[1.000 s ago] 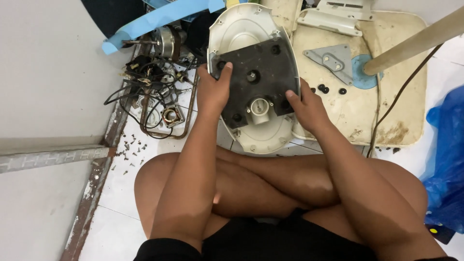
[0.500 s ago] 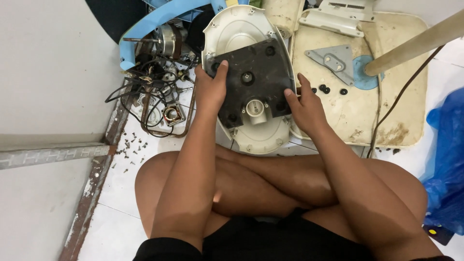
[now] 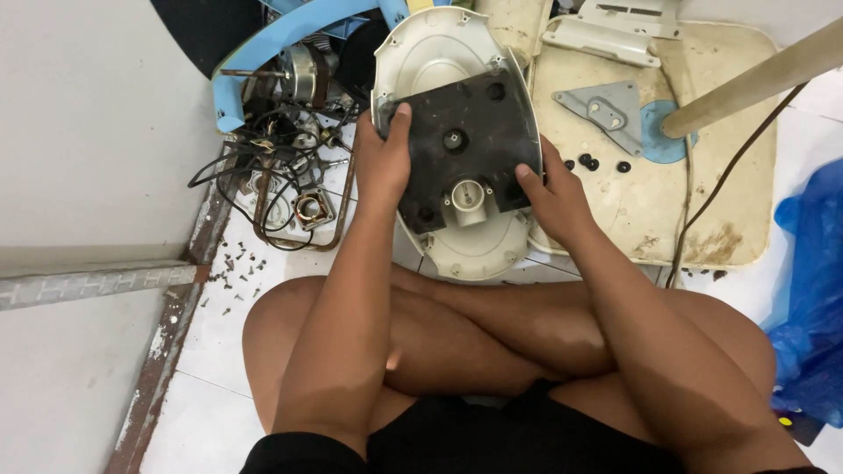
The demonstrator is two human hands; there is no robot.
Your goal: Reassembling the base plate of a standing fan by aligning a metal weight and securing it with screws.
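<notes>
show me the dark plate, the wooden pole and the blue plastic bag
dark plate (image 3: 465, 110), head view, upper flat face between the hands
wooden pole (image 3: 755, 79), head view, middle of the shaft
blue plastic bag (image 3: 812, 290), head view, crumpled side

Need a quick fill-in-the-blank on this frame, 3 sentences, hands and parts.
1. Both hands grip the dark ____ plate lying on the white oval housing.
2. The left hand holds the plate's ____ edge.
3. The three small black screws lie on the cream base, to the ____ of the right hand.

Missing words: rectangular; left; right
</notes>
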